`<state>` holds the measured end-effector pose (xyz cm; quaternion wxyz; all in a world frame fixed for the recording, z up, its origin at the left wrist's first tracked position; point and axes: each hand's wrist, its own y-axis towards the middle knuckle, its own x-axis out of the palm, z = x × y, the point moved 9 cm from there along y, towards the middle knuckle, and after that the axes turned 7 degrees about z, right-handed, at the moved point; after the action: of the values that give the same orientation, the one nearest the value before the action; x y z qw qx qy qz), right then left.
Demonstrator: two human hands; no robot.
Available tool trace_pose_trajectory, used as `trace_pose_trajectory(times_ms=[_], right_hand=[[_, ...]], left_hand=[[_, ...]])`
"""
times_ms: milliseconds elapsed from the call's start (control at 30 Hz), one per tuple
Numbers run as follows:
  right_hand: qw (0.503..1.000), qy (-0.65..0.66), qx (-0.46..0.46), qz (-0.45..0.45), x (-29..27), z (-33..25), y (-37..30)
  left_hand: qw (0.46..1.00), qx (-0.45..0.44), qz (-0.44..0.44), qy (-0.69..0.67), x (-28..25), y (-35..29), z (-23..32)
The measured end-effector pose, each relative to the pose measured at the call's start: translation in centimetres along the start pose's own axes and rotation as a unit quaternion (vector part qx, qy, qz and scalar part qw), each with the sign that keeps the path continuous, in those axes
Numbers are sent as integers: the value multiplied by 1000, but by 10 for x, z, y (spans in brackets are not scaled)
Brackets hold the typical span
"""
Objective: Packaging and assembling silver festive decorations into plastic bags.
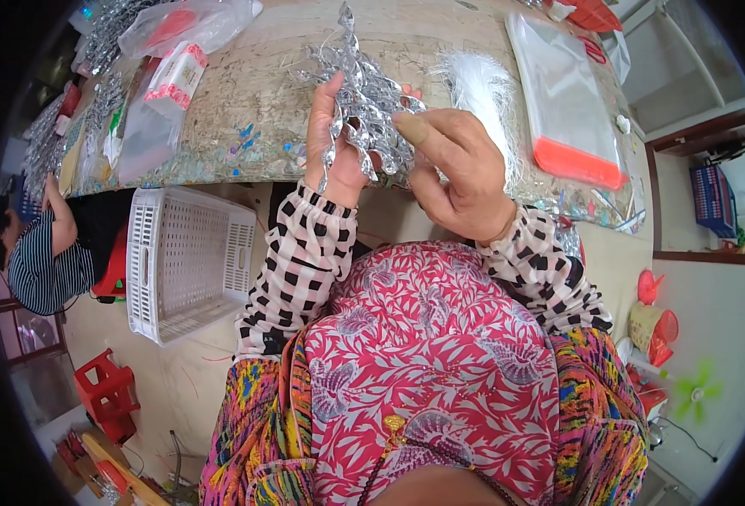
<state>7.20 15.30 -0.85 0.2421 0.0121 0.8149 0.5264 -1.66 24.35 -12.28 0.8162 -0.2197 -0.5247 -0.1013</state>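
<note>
A bunch of silver twisted spiral ornaments (pixel 362 97) lies across my left hand (pixel 337 143), whose palm faces up over the front of the worktable. The fingers of that hand curl about the bunch from beneath and are partly hidden by it. At the bunch's right side is my right hand (pixel 461 169), with thumb and forefinger bent toward each other at its edge. A tape-like wrap covers one fingertip. What the right fingers pinch is too small to make out. Just beyond the right hand lies a bundle of white strings (pixel 482 84).
On the worktable (pixel 254 76), clear plastic bags with a red edge (pixel 571 101) lie at right. A white-and-red box (pixel 177 78) and plastic film are at left. A white plastic crate (pixel 191 257) stands below left, near a red stool (pixel 105 392). Another person (pixel 48 253) sits far left.
</note>
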Motion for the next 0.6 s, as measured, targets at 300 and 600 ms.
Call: trace_pose_trajectory(times_ms=[300,600], right_hand=[[1000,-1,7,0,0,9,-8],[1000,-20,22,5,-5,14,-9]], left_hand=[[1000,-12,-5,1,-11,12,-6],[999,-17,26,-11,-16,15,-12]])
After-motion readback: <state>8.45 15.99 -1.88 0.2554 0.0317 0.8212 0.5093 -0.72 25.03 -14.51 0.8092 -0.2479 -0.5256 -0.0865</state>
